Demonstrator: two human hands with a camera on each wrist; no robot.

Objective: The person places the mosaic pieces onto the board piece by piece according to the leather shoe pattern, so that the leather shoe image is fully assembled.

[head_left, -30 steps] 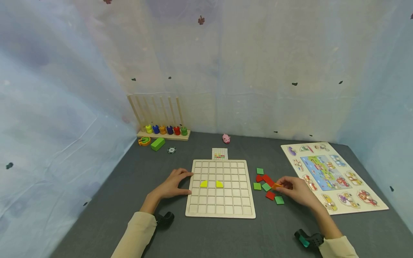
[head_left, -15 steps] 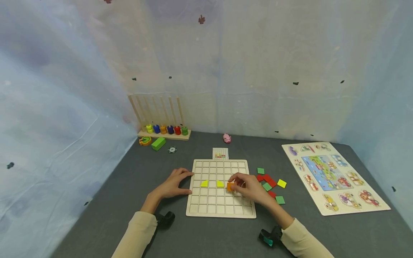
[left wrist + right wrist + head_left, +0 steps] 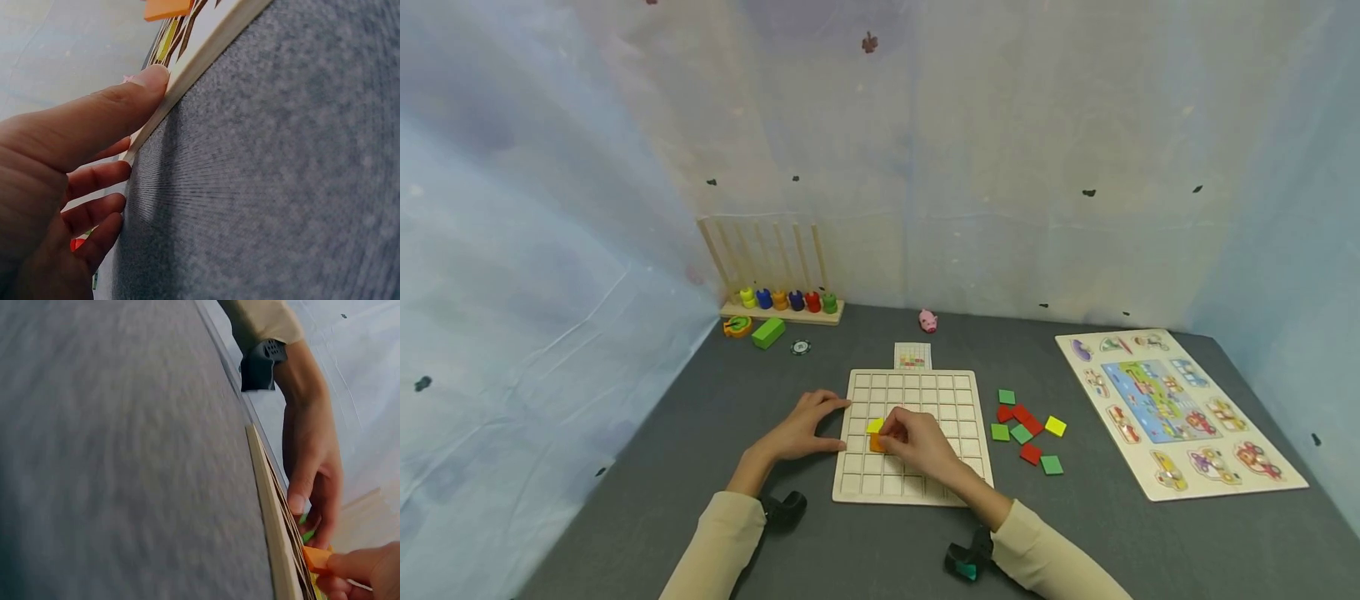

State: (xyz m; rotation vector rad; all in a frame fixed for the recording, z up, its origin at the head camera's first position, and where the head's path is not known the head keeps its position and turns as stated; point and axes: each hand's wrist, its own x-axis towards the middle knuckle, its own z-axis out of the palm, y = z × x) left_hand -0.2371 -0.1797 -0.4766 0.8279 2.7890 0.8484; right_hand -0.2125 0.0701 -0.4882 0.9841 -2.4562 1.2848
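Observation:
A wooden grid board (image 3: 913, 492) lies flat in the middle of the table. My left hand (image 3: 805, 429) touches its left edge, thumb and fingers spread along the rim; the left wrist view shows the thumb (image 3: 125, 103) on that edge. Over the board's left part, my right hand (image 3: 917, 446) pinches an orange tile (image 3: 876, 443) between thumb and fingers. The same orange tile (image 3: 315, 558) shows in the right wrist view, close to the board's surface. Just beyond it sits a yellow tile (image 3: 875, 426) with a slanted side. The right hand hides the board's centre.
Right of the board lie loose green, red and yellow tiles (image 3: 1056, 426). A picture puzzle board (image 3: 1131, 475) is farther right. A pattern card (image 3: 912, 356) touches the board's far edge. Behind stand a peg rack (image 3: 782, 312), a green block (image 3: 768, 333) and a pink pig (image 3: 928, 321).
My right hand has carried the orange tile leftward from the loose tiles to the board's left part. The left hand has stayed at the board's edge.

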